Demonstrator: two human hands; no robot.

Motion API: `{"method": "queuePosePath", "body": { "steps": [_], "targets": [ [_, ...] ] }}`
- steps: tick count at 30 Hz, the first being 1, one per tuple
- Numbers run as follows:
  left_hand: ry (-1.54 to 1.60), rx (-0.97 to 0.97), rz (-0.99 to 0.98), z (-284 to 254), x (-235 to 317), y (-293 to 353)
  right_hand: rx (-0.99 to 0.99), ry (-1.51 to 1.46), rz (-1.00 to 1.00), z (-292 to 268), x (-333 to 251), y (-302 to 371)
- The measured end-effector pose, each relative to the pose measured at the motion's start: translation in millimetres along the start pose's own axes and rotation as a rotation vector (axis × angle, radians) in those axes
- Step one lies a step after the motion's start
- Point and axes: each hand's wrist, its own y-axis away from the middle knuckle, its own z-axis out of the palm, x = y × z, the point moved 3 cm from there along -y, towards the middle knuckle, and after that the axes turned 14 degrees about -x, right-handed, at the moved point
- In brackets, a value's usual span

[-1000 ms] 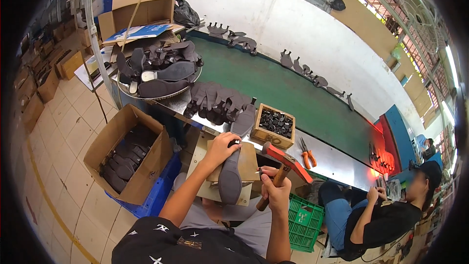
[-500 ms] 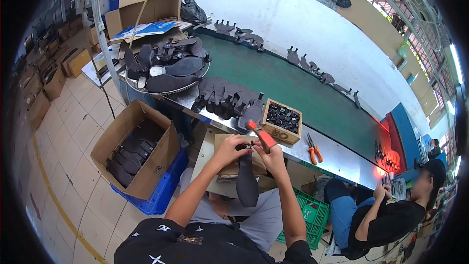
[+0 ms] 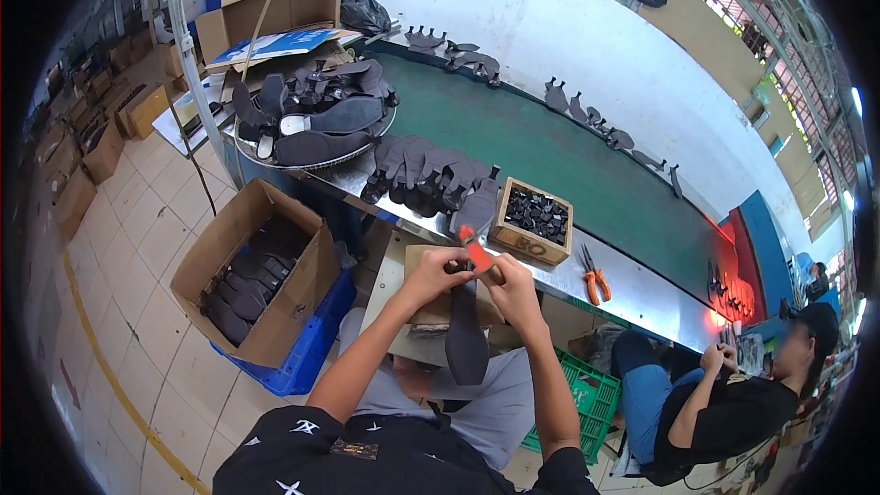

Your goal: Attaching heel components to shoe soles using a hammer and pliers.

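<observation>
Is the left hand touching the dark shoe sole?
Touching. The head view shows the left hand gripping the top end of the dark shoe sole, fingers wrapped on it with no gap; the sole hangs down below.

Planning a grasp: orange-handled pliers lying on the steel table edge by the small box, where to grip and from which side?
Grip the orange-handled pliers across both handles, coming straight down from above. They lie flat on the steel table edge, handles splayed toward the near edge, apart from the small wooden box of dark parts.

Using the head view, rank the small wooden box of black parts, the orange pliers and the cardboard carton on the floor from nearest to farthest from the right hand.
From the right hand:
1. Small wooden box of black parts, just beyond it on the bench edge.
2. Orange pliers, to its right on the metal ledge.
3. Cardboard carton, far left on the floor.
</observation>
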Motion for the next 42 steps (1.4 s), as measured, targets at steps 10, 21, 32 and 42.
{"method": "queuePosePath", "body": {
  "steps": [10, 21, 32, 42],
  "targets": [
    [0.064, -0.069, -0.037, -5.9, 1.8, -3.3, 0.18, -0.409, 0.249, -2.0, -39.0, 58.7],
    [0.029, -0.071, -0.046, -3.4, -2.1, 0.7, 0.069, -0.264, 0.242, -12.7, -63.3, 49.0],
    [0.066, -0.076, -0.073, -2.2, 3.4, 0.2, 0.004, -0.268, 0.329, -8.2, -58.6, 46.7],
    [-0.614, -0.179, -0.077, 2.2, 14.7, 18.4, 0.326, -0.112, 0.068, -62.0, -121.8, 77.6]
  ]
}}
